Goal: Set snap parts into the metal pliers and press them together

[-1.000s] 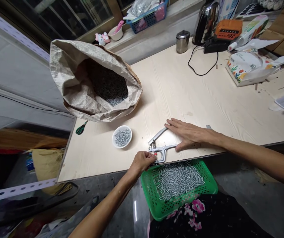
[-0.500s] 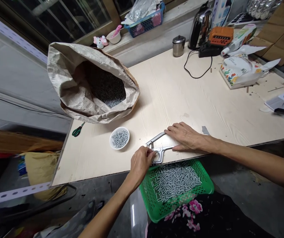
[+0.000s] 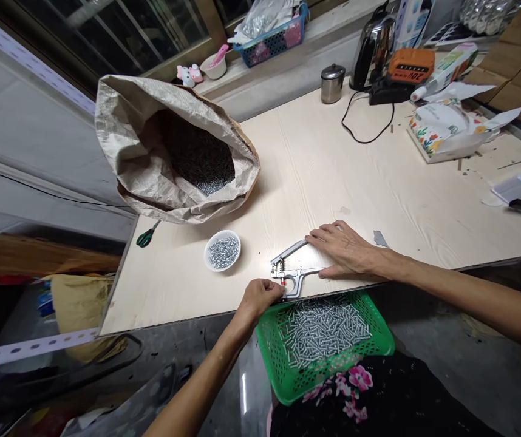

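Note:
My right hand (image 3: pixel 343 247) grips a silver pair of hand-press pliers (image 3: pixel 293 277) by its spread handles, fingers on the upper one and thumb on the lower. The pliers lie at the table's front edge, their jaw pointing left with a small red piece showing in it. At that jaw, my left hand (image 3: pixel 260 297) pinches thumb and fingers together; what is between the fingertips is too small to make out. Left of the pliers stands a white bowl (image 3: pixel 223 250) of small metal pieces. Below the edge, a green basket (image 3: pixel 269 364) holds many similar metal cylinders.
A large open sack (image 3: pixel 128 164) of metal pieces stands at the back left of the table (image 3: pixel 324 176). Green-handled scissors (image 3: pixel 146 237) lie near the left edge. Along the back are a metal canister (image 3: pixel 332 85), a kettle (image 3: pixel 372 51) and a tissue pack (image 3: pixel 447 130).
My left hand has moved slightly down and away from the jaw, uncovering the red piece there. My right hand keeps its hold on the handles. The whole view has shifted a little.

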Demonstrator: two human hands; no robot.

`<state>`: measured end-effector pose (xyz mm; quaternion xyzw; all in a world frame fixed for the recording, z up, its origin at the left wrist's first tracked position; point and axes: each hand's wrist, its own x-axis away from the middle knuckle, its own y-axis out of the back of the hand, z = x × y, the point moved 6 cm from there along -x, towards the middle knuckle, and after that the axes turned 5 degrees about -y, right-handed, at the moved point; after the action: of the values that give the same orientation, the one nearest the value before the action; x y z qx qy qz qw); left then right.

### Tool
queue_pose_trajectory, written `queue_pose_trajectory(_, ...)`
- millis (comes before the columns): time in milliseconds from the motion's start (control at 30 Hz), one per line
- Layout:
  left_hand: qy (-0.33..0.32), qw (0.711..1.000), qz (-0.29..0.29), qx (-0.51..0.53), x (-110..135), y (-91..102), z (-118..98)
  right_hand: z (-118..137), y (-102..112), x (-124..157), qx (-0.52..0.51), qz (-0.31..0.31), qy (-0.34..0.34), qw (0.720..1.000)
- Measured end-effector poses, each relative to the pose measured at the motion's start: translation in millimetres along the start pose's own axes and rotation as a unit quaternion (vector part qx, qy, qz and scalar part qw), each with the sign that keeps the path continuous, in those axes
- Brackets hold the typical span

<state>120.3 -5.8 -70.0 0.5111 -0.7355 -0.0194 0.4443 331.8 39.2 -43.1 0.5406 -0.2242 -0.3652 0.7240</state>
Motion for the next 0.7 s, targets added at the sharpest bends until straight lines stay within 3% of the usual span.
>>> queue_pose_trajectory(367,-0.013,0.999,-0.001,0.043,-4,-1.8,5,-6,-2,-2,-0.014,0.004,0.009,1.0)
queue_pose_trajectory(533,-0.004,1.0,-0.002,0.004,0,-0.2,5,-4,1,0,-0.046,-0.009,0.012,0.999)
queue_pose_trajectory(633,-0.049,0.987,-0.092,-0.124,13,6.4,-9,2,2,0,-0.053,-0.008,0.021,0.998)
queue_pose_trajectory(700,-0.142,0.947,-0.181,-0.225,22,7.2,-31,6,0,0,-0.05,-0.001,0.017,0.999)
